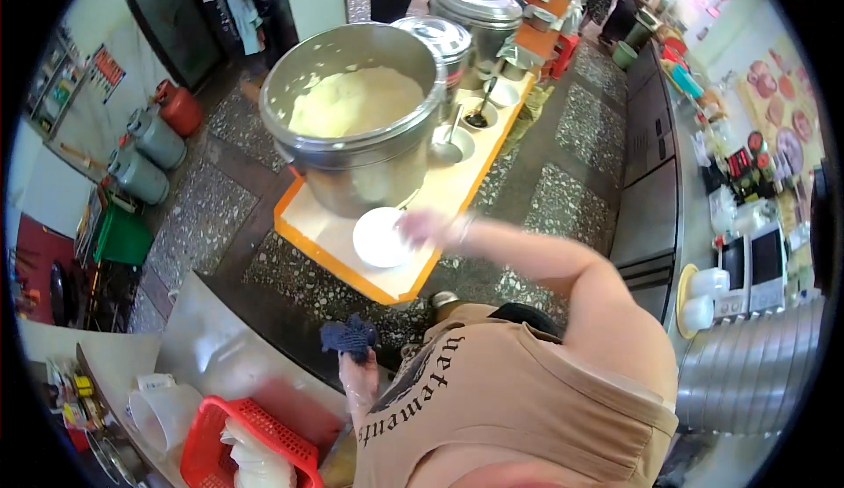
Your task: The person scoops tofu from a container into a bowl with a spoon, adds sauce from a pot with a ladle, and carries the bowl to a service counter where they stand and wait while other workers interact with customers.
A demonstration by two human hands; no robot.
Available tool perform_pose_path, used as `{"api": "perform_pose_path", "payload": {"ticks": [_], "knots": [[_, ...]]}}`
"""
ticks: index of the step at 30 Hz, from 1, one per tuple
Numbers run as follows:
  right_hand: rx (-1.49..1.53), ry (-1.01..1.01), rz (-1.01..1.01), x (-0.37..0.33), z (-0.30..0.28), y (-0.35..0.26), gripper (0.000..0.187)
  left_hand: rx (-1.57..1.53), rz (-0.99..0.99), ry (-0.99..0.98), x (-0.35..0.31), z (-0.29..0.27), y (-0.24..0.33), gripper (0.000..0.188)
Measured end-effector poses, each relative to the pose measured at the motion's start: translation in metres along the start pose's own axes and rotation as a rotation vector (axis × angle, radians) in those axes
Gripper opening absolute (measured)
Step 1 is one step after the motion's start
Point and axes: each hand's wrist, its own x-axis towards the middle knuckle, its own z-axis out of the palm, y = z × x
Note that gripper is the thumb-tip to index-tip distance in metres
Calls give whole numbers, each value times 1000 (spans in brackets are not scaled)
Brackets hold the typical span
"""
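Observation:
On the orange-edged table [338, 264], a round white dish [380, 238] sits in front of a large steel pot [369, 176]. My right hand [427, 227] is at the dish's right rim, smeared by motion, so its grip does not show. The pot holds a pale, fluffy mass [356, 101], and bits of it stick to the inner wall. Low by my waist, my left hand [358, 375] is closed on a bunched dark blue cloth [350, 337]. Behind the dish, a ladle [448, 149] rests in a bowl, and a dark-coated spoon [479, 117] lies in another.
Lidded steel pots [475, 4] stand farther along the table. A red basket [207, 453] with white bags is at lower left, beside a steel counter [220, 330]. Gas cylinders [141, 180] line the left wall. Steel cabinets [646, 211] run along the right. Other people are at the back.

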Motion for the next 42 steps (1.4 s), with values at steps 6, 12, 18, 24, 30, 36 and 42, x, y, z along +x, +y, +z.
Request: {"api": "perform_pose_path", "payload": {"ticks": [6, 12, 18, 24, 30, 36, 42], "knots": [[-185, 1129, -351, -55, -397, -9, 29, 86, -66, -241, 12, 113, -70, 32], [204, 793, -348, -118, -426, 54, 46, -46, -217, -209, 64, 219, -174, 27], [473, 702, 309, -120, -379, 294, 16, -14, -291, -34, 145, 313, -246, 22], [598, 375, 449, -106, -391, 346, 30, 1304, 548, -56, 270, 249, -247, 36], [236, 397, 580, -79, -458, 341, 45, 319, -119, 257, 325, 250, -288, 41], [-25, 571, 555, -85, -531, 341, 34, 691, -294, 150, 302, 369, -354, 35], [-18, 711, 583, -79, -614, 350, 37, 804, -387, -266, 300, 548, -386, 35]]}}
